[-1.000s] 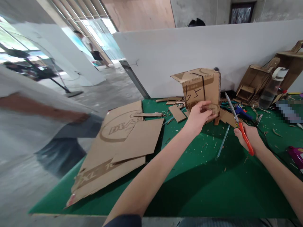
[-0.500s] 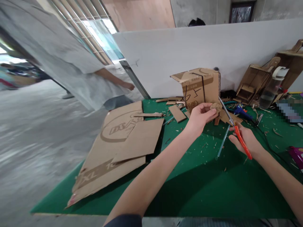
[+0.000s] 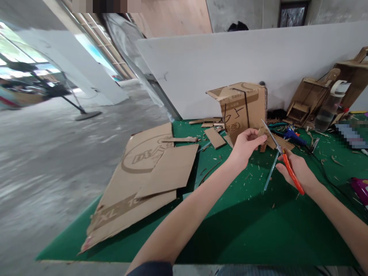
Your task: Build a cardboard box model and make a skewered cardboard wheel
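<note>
My left hand (image 3: 244,147) pinches a small piece of cardboard (image 3: 262,132) in front of a cardboard box (image 3: 244,107) that bears dark markings. To its right, my right hand (image 3: 296,168) is closed round the scissors (image 3: 291,173), which have orange-red handles. Their metal blades point up and to the left, beside the small piece. Whether the blades touch it I cannot tell. Under the hands, cardboard strips and a clear stick (image 3: 271,172) lie on the green table (image 3: 230,230).
Large cardboard sheets (image 3: 143,161) cover the table's left part. At the right are a blue glue gun (image 3: 294,136) with a cable, a water bottle (image 3: 327,107), a blurred-out flat device and a purple packet (image 3: 360,189). A white partition (image 3: 244,57) stands behind.
My left hand has shifted slightly right with the small piece, and the scissors have moved slightly left. The person at the left has moved back behind the partition's edge, uncovering a fan stand.
</note>
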Action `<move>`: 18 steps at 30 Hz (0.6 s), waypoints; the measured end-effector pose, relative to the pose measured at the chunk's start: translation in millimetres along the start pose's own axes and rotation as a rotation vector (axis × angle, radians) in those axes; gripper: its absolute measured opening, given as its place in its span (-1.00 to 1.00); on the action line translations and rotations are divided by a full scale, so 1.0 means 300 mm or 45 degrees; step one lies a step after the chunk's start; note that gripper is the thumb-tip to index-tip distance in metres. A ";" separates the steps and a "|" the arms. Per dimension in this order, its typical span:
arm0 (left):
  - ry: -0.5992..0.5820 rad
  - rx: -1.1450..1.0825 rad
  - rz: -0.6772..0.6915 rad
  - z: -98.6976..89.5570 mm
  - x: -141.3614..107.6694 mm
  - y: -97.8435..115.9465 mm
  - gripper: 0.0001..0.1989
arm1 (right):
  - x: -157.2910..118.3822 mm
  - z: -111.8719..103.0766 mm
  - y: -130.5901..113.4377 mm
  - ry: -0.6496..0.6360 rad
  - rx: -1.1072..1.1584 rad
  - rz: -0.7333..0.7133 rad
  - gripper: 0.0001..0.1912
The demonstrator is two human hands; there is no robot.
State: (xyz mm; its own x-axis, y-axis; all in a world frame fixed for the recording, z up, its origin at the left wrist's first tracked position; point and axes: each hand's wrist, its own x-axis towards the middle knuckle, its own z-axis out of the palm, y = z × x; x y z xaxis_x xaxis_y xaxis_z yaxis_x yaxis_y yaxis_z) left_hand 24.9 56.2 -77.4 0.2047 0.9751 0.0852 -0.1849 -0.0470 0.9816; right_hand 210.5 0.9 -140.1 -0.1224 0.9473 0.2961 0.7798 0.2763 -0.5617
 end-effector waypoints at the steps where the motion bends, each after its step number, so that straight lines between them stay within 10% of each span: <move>1: -0.008 0.012 -0.007 0.001 -0.001 0.000 -0.69 | 0.000 -0.002 -0.004 -0.008 0.008 -0.002 -0.45; 18: 0.019 -0.059 -0.089 0.001 0.003 -0.022 -0.68 | 0.010 0.011 -0.030 -0.051 -0.009 0.113 -0.42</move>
State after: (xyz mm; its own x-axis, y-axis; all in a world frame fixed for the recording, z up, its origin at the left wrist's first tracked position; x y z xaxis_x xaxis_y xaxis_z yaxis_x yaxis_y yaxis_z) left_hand 26.5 57.3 -83.9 0.2044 0.9788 0.0137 -0.2149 0.0312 0.9761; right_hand 201.0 1.7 -136.8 -0.0770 0.9738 0.2141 0.7929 0.1900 -0.5790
